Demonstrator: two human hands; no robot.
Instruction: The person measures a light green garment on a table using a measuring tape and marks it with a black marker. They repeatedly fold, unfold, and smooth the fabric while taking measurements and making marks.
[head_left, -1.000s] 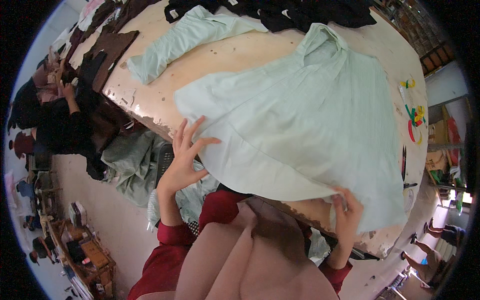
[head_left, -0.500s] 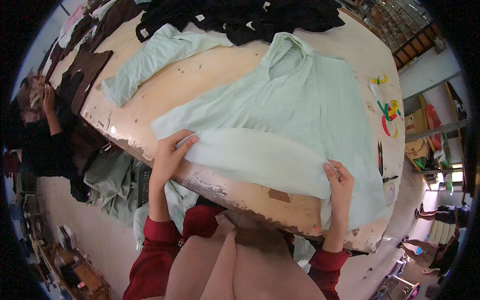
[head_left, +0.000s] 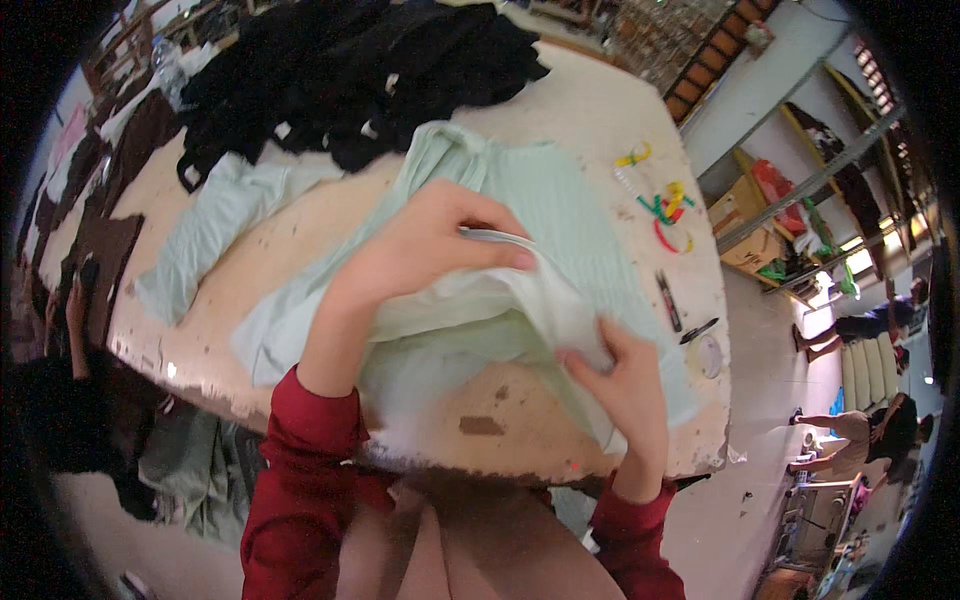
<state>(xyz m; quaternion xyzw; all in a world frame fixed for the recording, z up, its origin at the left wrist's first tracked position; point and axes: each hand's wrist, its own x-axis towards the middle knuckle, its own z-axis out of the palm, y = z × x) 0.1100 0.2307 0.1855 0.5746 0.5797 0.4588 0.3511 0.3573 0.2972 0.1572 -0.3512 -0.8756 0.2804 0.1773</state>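
A pale mint-green garment (head_left: 560, 190) with fine pleats lies spread on the worn table. My left hand (head_left: 440, 240) pinches the edge of its near hem between thumb and fingers and holds it up off the table. Further right along the same hem, my right hand (head_left: 620, 380) grips the cloth between thumb and fingers. Between the two hands the raised edge curves and shows its lighter inner side. Below my left wrist the hanging cloth is blurred by motion.
Another mint-green piece (head_left: 220, 230) lies to the left, black garments (head_left: 360, 70) are heaped at the back. On the right are a coiled measuring tape (head_left: 668, 205), pens (head_left: 668, 300) and a tape roll (head_left: 709, 356). A co-worker's arm (head_left: 76, 310) shows at far left; shelves (head_left: 800, 200) stand right.
My left hand has moved right and up, lifting the hem and folding it toward my right hand. My right hand has shifted slightly left. The head view has turned.
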